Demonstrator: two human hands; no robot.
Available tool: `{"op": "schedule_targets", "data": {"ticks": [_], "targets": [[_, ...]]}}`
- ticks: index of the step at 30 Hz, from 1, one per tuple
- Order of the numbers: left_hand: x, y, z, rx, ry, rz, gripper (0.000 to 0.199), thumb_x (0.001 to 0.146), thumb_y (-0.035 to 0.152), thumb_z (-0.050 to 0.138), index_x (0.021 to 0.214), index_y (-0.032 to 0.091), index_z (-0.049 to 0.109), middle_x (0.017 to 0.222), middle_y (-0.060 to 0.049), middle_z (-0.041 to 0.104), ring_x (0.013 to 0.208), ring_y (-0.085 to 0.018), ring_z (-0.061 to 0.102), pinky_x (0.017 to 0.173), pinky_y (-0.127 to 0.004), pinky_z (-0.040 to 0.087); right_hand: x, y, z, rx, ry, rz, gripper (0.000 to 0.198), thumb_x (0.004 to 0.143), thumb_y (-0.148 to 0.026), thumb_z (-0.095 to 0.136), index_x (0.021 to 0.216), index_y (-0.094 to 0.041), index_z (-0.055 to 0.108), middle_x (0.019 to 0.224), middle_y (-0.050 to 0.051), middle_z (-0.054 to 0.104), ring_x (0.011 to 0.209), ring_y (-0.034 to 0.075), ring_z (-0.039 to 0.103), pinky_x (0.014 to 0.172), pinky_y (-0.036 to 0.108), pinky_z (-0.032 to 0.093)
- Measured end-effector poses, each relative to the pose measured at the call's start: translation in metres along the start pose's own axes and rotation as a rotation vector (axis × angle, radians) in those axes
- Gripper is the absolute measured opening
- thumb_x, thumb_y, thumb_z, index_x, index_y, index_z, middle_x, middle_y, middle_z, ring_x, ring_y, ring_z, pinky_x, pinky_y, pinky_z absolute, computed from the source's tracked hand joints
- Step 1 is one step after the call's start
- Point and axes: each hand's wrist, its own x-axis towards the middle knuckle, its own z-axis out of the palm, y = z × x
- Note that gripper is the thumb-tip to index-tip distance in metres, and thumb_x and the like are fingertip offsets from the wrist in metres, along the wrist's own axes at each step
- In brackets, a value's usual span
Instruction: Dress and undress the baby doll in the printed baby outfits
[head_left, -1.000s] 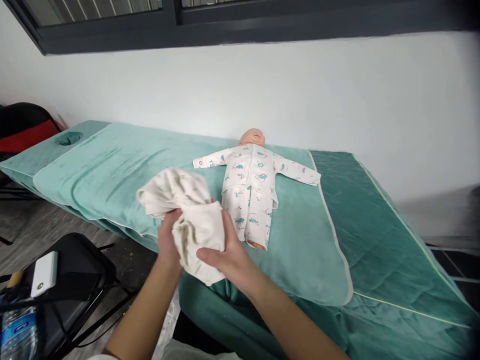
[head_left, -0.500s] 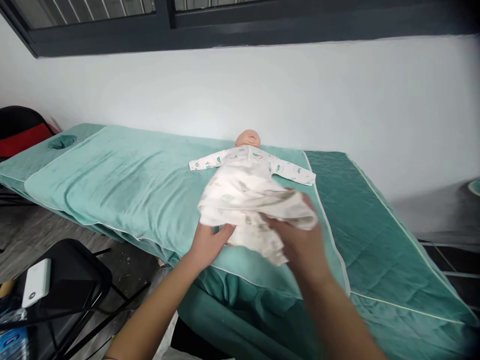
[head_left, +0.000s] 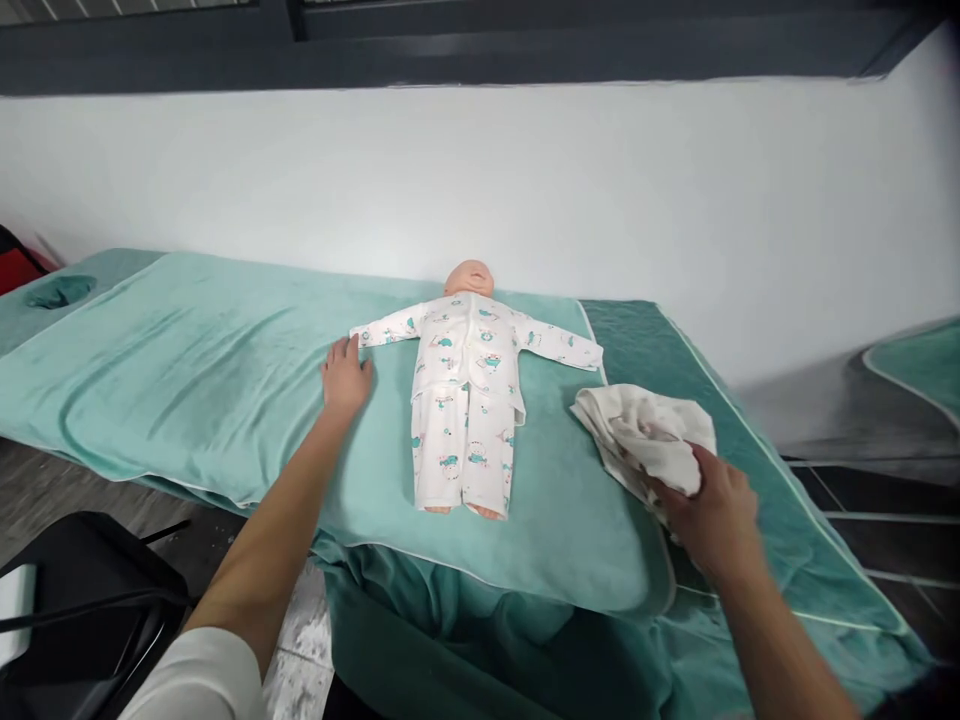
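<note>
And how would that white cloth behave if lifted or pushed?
The white cloth would probably sag, given its loose folds in the right hand. It is likely light, being bunched fabric, and seems unlikely to roll, with that uneven shape.

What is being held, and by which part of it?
The right grip holds the bunched white cloth by its near right edge. The left grip, open at the doll's sleeve cuff, shows no hold.

A white sleeve point(head_left: 206, 678) shows, with possibly black trousers point(head_left: 346, 702) below.
</note>
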Motion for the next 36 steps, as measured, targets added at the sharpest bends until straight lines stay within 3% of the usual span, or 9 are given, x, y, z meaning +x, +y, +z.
{"op": "schedule_targets", "data": {"ticks": [3,7,11,16,24,28,31,36], "targets": [[0.025,0.002,0.004,0.091,-0.062,-0.031,0.06,0.099,0.03,0.038,0.158,0.019,0.039,0.162,-0.016,0.042,0.152,-0.034,0.034,0.118,-0.058,0.035,-0.01,0.003,0.019,-0.057,0.024,-0.065,0.065,0.085,-0.071,0.052,0.132,-0.026,0.062,0.122,0.03,0.064,0.124,0.048,0.059,0.093,0.065,0.047],[0.044,-0.004,0.009,0.122,-0.119,0.011,0.058,0.102,0.027,0.029,0.159,0.018,0.037,0.16,-0.015,0.045,0.151,-0.031,0.037,0.117,-0.057,0.035,-0.026,-0.022,0.021,-0.138,0.214,-0.127,0.071,0.086,-0.056,0.063,0.151,-0.03,0.05,0.154,0.026,0.045,0.147,0.046,0.039,0.112,0.069,0.034],[0.05,-0.008,0.011,0.121,-0.104,0.034,0.056,0.101,0.018,0.027,0.154,0.018,0.044,0.151,-0.017,0.056,0.147,-0.03,0.043,0.114,-0.054,0.038,-0.036,-0.061,0.018,-0.149,0.246,-0.195,0.073,0.086,-0.039,0.07,0.154,-0.039,0.044,0.161,0.018,0.04,0.152,0.044,0.032,0.122,0.07,0.017],[0.048,-0.006,0.009,0.122,-0.044,-0.052,0.059,0.097,0.009,0.026,0.151,0.017,0.048,0.152,-0.016,0.055,0.144,-0.029,0.048,0.113,-0.052,0.039,-0.029,-0.105,0.029,-0.024,0.177,-0.323,0.056,0.092,-0.032,0.064,0.146,-0.033,0.049,0.16,0.017,0.04,0.15,0.043,0.035,0.118,0.074,0.023],[0.04,-0.003,0.008,0.143,-0.006,0.031,0.061,0.09,0.009,0.036,0.147,0.018,0.053,0.161,-0.011,0.046,0.148,-0.028,0.042,0.114,-0.05,0.04,0.04,-0.182,0.075,0.392,0.072,-0.351,0.041,0.093,-0.033,0.058,0.133,-0.026,0.051,0.153,0.015,0.041,0.146,0.034,0.037,0.116,0.066,0.034],[0.034,0.003,0.006,0.124,-0.003,0.285,0.064,0.089,0.007,0.037,0.15,0.021,0.049,0.164,-0.006,0.041,0.155,-0.023,0.033,0.123,-0.049,0.029,0.101,-0.215,0.113,0.623,-0.058,-0.278,0.036,0.09,-0.029,0.056,0.125,-0.024,0.057,0.142,0.013,0.053,0.138,0.029,0.047,0.116,0.055,0.039],[0.034,0.004,0.006,0.071,-0.027,0.389,0.054,0.094,0.011,0.038,0.142,0.026,0.057,0.16,-0.003,0.048,0.152,-0.021,0.039,0.128,-0.048,0.022,0.137,-0.226,0.138,0.704,-0.148,-0.182,0.035,0.087,-0.029,0.055,0.121,-0.022,0.06,0.129,0.012,0.062,0.127,0.028,0.055,0.114,0.053,0.04],[0.039,0.023,0.008,-0.18,0.075,0.283,0.038,0.099,0.021,0.04,0.126,0.023,0.068,0.142,-0.008,0.065,0.137,-0.02,0.055,0.12,-0.041,0.038,0.152,-0.213,0.156,0.829,-0.391,-0.056,0.037,0.089,-0.043,0.058,0.121,-0.025,0.065,0.13,0.009,0.067,0.123,0.029,0.06,0.11,0.053,0.044]]}}
